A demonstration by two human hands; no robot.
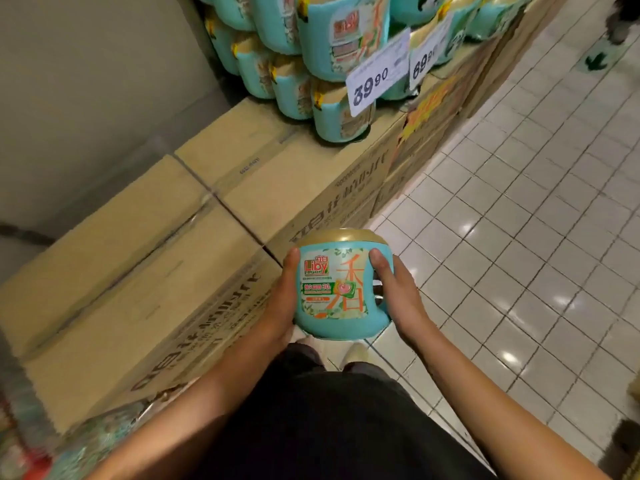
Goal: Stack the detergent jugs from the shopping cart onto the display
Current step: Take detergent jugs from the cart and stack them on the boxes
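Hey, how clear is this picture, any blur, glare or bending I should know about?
Head view: the jug between the left hand and right hand is sharp, label readable; the stacked jugs above look softer; the lower left corner smears into blur; glare spots sit on the floor tiles; the wide lens curves the tile lines.

One wide-angle camera rides on my head, facing forward and steeply down. My left hand [282, 301] and right hand [398, 296] sit close under the lens, holding the jug [341, 285] at mid-frame. The cartons [138, 237] fill the left, the floor [519, 237] the right, the stack [311, 46] the top edge.
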